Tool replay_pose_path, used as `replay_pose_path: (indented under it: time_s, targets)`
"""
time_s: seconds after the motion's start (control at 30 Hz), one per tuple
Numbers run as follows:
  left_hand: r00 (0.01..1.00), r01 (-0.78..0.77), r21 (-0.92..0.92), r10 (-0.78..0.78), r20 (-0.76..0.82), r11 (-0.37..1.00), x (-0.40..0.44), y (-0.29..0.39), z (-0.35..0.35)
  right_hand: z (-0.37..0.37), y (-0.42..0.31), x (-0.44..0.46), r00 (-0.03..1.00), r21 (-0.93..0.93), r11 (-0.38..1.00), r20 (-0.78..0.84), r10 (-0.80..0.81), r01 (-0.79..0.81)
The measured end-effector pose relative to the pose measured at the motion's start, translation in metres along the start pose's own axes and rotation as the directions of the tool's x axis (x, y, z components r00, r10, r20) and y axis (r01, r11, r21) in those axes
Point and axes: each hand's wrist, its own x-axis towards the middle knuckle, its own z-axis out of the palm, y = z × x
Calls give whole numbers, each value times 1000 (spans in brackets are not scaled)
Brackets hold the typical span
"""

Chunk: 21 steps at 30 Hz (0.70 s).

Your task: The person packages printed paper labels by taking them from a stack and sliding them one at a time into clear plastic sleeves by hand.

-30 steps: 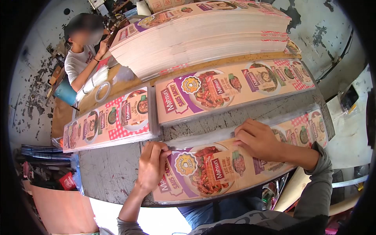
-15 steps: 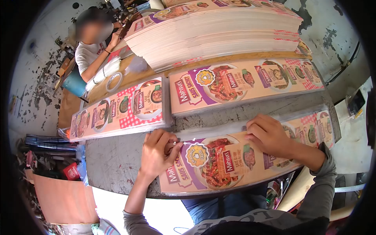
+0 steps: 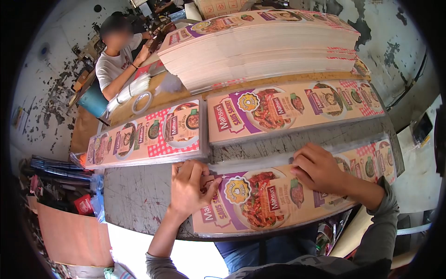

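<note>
A long printed food-sauce card (image 3: pixel 260 197) in a clear plastic sleeve (image 3: pixel 251 163) lies along the near edge of the table. My left hand (image 3: pixel 189 188) is at the sleeve's upper left corner, fingers curled over the edge and thumb resting on the print. My right hand (image 3: pixel 318 168) bends its fingers around the sleeve's upper edge near the middle, thumb against the card. The exact grip under both sets of fingers is partly hidden. Just beyond lie a stack of sleeved cards (image 3: pixel 148 135) on the left and another stack of sleeved cards (image 3: pixel 297 109) on the right.
A tall pile of unsleeved printed cards (image 3: pixel 260 46) stands at the back. A tape roll (image 3: pixel 141 103) and a bundle of white strips (image 3: pixel 132 88) lie left of it. Another person (image 3: pixel 116 65) sits at the far left. The grey tabletop (image 3: pixel 139 190) is scratched.
The view has shifted slightly, so the scene sits lower. The small white bit near my left fingers no longer shows, and my left thumb now lies over the print. My right hand keeps its place.
</note>
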Motion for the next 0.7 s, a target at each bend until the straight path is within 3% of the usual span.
replay_pose_path:
  time_s: [0.43,0.7]
  targets:
    - [999,13,-1,-13,41,1000,3,2,1,1,2,-2,999,-8,1000,35,0,1]
    - [996,-87,-21,87,-7,996,2,1,5,2,3,-4,999,-3,1000,43,7,-7]
